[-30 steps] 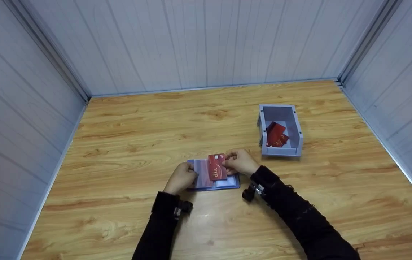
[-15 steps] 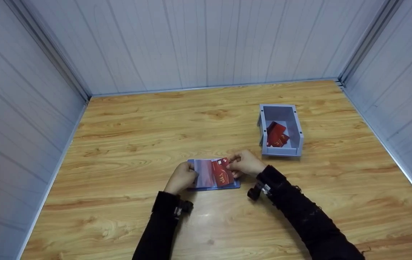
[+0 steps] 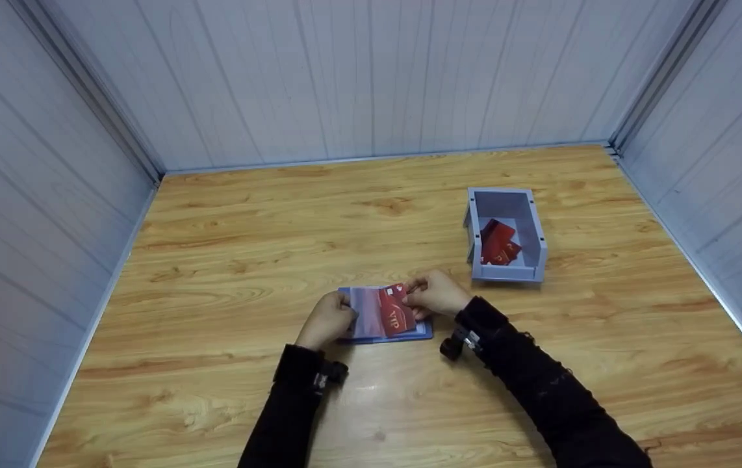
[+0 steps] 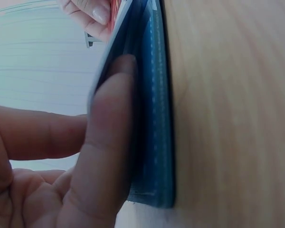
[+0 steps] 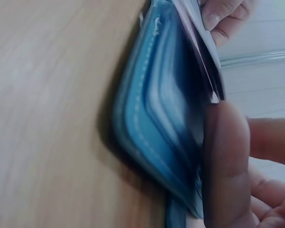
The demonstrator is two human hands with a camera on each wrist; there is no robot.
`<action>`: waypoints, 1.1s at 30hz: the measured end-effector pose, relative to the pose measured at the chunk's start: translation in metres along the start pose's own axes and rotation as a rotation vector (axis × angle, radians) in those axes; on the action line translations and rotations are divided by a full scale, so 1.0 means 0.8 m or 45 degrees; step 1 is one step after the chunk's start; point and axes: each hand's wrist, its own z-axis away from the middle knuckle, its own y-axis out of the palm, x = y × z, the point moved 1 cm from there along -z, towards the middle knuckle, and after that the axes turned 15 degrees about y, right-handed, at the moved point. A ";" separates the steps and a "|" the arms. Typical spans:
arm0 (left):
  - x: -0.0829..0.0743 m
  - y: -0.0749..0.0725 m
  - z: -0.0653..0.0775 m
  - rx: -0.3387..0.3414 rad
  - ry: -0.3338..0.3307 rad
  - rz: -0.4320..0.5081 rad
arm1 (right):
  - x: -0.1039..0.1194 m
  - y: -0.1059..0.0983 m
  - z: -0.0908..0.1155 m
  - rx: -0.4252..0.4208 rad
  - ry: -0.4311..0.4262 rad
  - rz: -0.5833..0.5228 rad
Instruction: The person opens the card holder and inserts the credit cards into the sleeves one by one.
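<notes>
Red card [image 3: 397, 313] with gold VIP lettering and a pale chip slants over the open blue card holder [image 3: 371, 339], pinched by the right hand [image 3: 439, 294] while the left hand [image 3: 328, 318] pinches a clear sleeve [image 3: 364, 313]. Against a second ago, the card sits lower and more tilted.

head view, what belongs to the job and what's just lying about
Part of the job:
red VIP card, in right hand
blue card holder, sleeves in left hand
probably grey bin, red cards inside

Just surroundings:
wooden table
wall panels
</notes>
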 end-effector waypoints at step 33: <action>0.000 0.003 -0.001 -0.048 0.009 -0.096 | 0.011 0.034 -0.003 -0.052 0.009 -0.154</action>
